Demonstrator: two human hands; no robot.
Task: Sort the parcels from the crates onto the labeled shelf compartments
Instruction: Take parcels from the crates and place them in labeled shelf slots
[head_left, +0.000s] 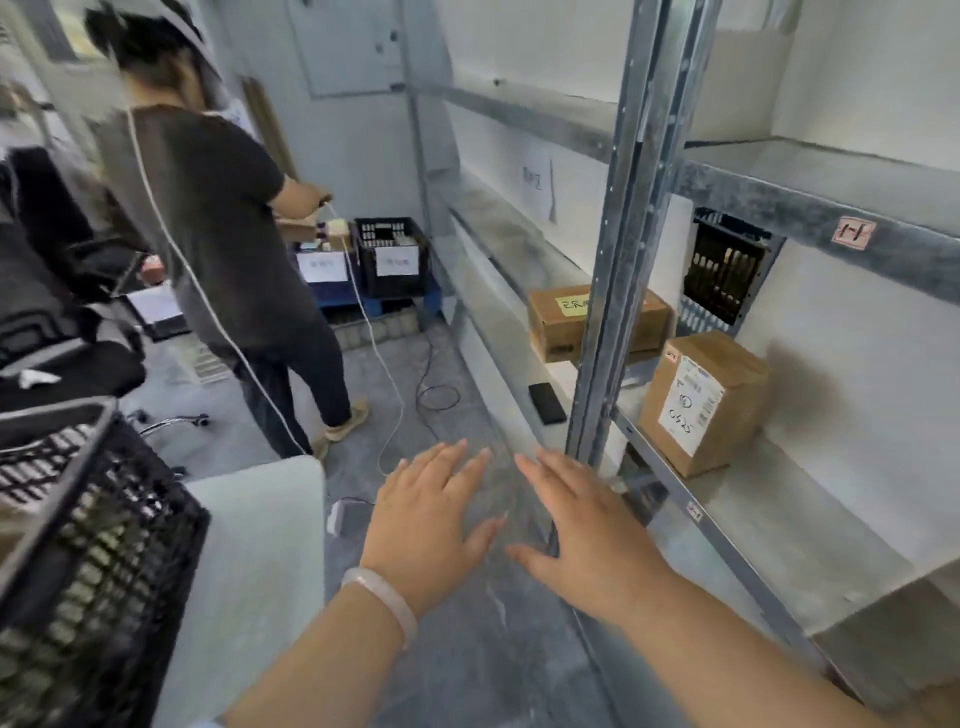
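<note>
Head view showed both hands empty in front of the shelf (810, 525). The left hand (423, 514) and the right hand (587, 525) hung palm-down above the floor, fingers (447, 457) straight and spread apart, clamped on nothing. Two parcels already sat on the shelf: an upright brown parcel (701, 402) with a white label, and a flatter parcel with a yellow note (558, 322) partly behind the metal post (618, 260). The near black crate (88, 519) stood at lower left; what it held could not be made out.

Mis-sorting looked the likeliest fault. The red tag (853, 233) on the upper rail was small and smeared by blur, so a hurried glance could send a parcel to the wrong compartment. A black phone (547, 402) lay near the shelf's front edge, and a parcel slid in beside it might have pushed it off. The upright parcel, tall on a narrow base, could have toppled if bumped. A white cable (384, 395) trailed across the floor from another person (218, 234) working nearby, and stepping back toward the crate risked snagging a foot on it. The post could also have caught a wide parcel's corner.
</note>
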